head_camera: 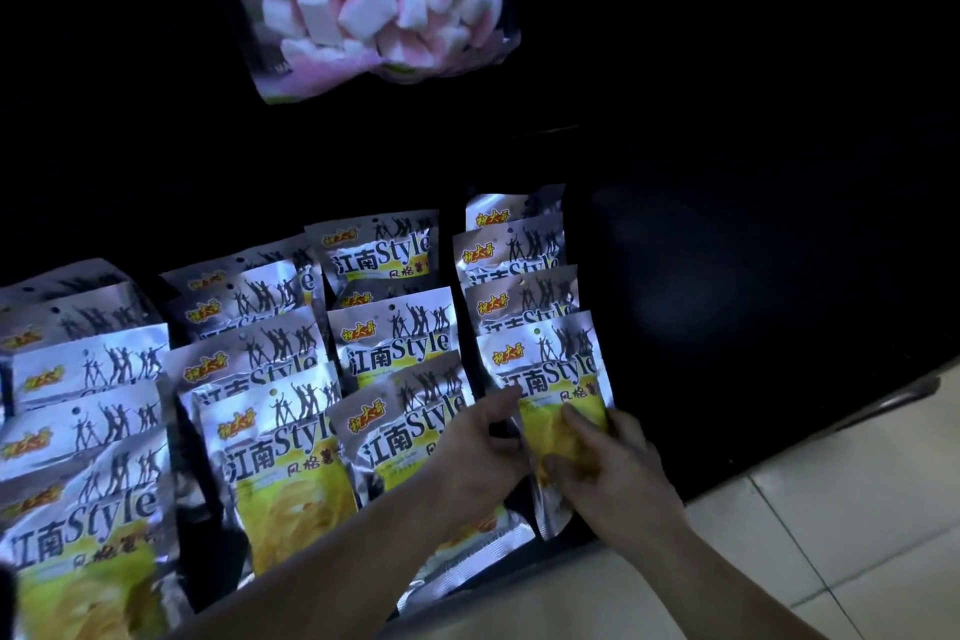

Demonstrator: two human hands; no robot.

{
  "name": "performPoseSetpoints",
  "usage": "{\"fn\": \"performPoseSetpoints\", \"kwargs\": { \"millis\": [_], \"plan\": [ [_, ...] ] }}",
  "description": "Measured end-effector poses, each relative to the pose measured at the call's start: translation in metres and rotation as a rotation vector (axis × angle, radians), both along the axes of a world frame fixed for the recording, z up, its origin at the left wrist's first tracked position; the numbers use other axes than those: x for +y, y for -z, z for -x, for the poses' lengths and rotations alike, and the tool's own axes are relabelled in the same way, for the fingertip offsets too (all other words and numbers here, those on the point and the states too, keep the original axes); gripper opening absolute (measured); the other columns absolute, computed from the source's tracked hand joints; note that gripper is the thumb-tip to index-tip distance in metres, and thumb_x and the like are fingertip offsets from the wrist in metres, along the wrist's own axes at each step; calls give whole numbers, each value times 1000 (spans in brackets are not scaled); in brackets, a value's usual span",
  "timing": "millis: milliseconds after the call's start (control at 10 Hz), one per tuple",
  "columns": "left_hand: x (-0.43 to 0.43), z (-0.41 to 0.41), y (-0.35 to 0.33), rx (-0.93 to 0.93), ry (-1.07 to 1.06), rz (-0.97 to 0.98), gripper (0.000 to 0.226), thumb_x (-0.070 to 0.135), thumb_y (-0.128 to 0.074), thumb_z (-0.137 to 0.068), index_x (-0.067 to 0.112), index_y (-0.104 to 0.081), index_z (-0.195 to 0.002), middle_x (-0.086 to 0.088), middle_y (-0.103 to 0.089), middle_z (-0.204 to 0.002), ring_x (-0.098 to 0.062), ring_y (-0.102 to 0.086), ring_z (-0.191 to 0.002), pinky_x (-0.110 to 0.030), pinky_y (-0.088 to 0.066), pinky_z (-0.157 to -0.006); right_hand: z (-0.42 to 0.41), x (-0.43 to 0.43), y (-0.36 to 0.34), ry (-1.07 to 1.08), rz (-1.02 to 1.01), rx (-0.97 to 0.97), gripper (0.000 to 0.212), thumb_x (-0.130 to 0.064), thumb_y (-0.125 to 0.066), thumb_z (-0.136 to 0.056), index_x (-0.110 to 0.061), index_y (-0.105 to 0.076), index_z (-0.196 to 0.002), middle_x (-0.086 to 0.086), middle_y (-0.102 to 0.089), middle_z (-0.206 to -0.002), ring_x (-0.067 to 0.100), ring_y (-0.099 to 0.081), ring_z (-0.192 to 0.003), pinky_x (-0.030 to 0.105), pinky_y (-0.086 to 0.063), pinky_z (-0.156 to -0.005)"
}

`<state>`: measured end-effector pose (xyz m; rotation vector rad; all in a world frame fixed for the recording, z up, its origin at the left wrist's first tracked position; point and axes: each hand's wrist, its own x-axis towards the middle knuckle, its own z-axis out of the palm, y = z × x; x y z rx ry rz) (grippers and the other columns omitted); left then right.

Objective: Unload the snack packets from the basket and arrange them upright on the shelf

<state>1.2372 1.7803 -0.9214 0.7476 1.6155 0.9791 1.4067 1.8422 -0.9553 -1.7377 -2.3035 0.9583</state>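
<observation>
Stocking update: most of the visible work looks done. There are four columns of silver snack packets (pixel 389 327) lined up across the left and middle of the frame on the dark shelf (pixel 727 301), each column running front to back. They're all leaning back a bit rather than standing dead straight, so I'd call it "upright-ish".

Right now I'm on the front packet (pixel 545 369) of the rightmost column, just right of centre near the bottom. My left hand (pixel 483 452) has its fingers curled on that packet's left edge, and my right hand (pixel 608 463) is wrapped over its yellow lower half, thumb on the front. Basically I'm seating it in place with both hands.

What's left? Hard to say, since the basket isn't in the frame at all and I can't tell how many packets are waiting. The right side of the shelf is just dark open space, so there's room for more columns. A bag of pink and white marshmallows (pixel 374 0) hangs at the top centre, and the pale tiled floor (pixel 831 535) shows at lower right.
</observation>
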Motion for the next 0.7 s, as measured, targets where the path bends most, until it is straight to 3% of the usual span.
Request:
{"fn": "performPoseSetpoints", "kwargs": {
  "millis": [200, 500, 600, 700],
  "plan": [
    [-1, 3, -1, 21, -19, -3, 65, -6, -72, -86, 22, -55, -142, 18, -65, -115, -12, -76, -94, -25, -62, -81, -3, 0, -3, 73, -80, -25, 60, -68, -61, -85, -58, -43, -142, -12, -35, -147, 19, -37, -137, 41, -49, -99],
    [-2, 5, 10, 188, -35, -28, 50, -1, -70, -86, 21, -64, -130, 3, -77, -96, -14, -74, -88, -23, -61, -79, -3, -3, -19, 84, -164, -22, 44, -62, -59, -88, -49, -57, -130, -16, -51, -127, 15, -56, -119, 34, -52, -87],
    [-7, 10, 2, 168, -1, 12, 46, 0, -75, -84, 20, -66, -124, 5, -79, -92, -11, -74, -90, -29, -62, -85, 2, -3, -38, 42, -99, -53, 31, -58, -58, -88, -45, -65, -115, -17, -59, -113, 13, -62, -106, 31, -53, -83],
    [-16, 14, -23, 139, 36, 77, 46, 2, -78, -83, 13, -65, -126, 4, -78, -82, -5, -74, -80, -25, -61, -79, 6, -12, -64, 50, 65, -4, 30, -60, -59, -81, -41, -68, -102, -18, -70, -97, 8, -68, -91, 30, -56, -83]
  ]
}}
